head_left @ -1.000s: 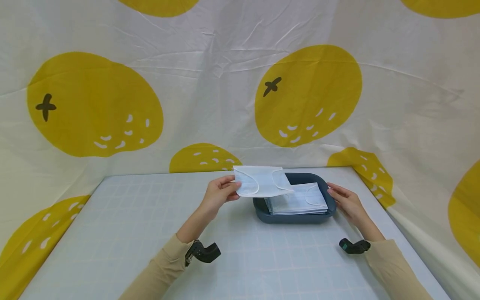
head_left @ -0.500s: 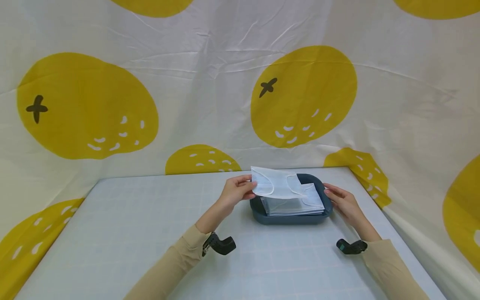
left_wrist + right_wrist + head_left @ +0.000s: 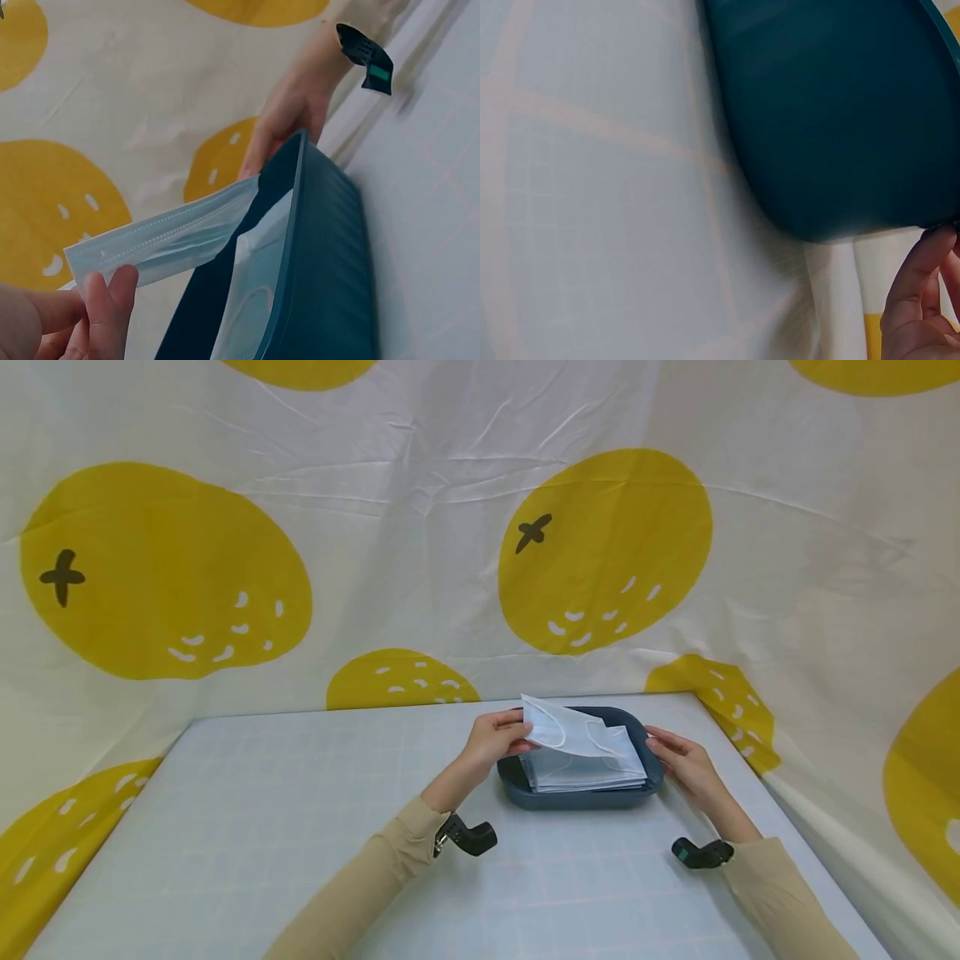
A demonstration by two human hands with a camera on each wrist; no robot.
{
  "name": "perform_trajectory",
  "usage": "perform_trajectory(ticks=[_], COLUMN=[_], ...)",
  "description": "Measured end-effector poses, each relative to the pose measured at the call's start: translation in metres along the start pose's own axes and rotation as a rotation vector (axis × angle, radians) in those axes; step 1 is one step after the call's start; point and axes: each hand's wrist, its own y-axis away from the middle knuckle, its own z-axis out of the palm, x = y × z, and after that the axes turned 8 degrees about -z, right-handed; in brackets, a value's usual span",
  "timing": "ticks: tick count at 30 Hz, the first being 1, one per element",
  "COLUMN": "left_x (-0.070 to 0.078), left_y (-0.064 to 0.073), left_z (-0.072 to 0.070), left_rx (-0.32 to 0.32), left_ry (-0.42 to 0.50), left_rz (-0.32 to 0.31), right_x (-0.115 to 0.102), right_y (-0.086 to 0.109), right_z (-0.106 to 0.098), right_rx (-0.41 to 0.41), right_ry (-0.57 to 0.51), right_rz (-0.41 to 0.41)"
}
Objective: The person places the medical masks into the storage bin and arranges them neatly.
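Note:
My left hand (image 3: 491,739) pinches a light-blue disposable face mask (image 3: 570,727) by its left end, with its white ear loops showing. The mask slants down to the right over a dark blue plastic bin (image 3: 585,799), its free end overlapping the stack of face masks (image 3: 585,774) inside. In the left wrist view, the held mask (image 3: 165,236) reaches across the bin's opening, and a stacked mask (image 3: 255,292) stands out against the inner wall. My right hand (image 3: 688,768) holds the bin's right end at the rim, where the right wrist view shows fingers (image 3: 919,274) at its edge.
The bin stands near the back of a pale checked table (image 3: 300,827). Close behind rises a white curtain (image 3: 420,568) printed with big yellow fruit. A black wrist camera (image 3: 472,837) is on my left wrist, another camera (image 3: 701,853) on my right.
My left hand has carried the mask rightward over the bin, and its free end has tipped down toward the stack. My right hand has stayed at the bin's right end.

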Motion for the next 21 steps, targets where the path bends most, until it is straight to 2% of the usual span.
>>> perform_trajectory(ticks=[9, 21], left_x=[-0.007, -0.008], left_y=[-0.003, -0.01], left_z=[0.016, 0.03], left_rx=[-0.019, 0.003], left_ry=[0.009, 0.039], left_rz=[-0.021, -0.017], right_x=[0.0, 0.001], right_y=[0.0, -0.002], right_z=[0.0, 0.0], right_rx=[-0.011, -0.009], right_ry=[-0.017, -0.018], right_rz=[0.003, 0.005])
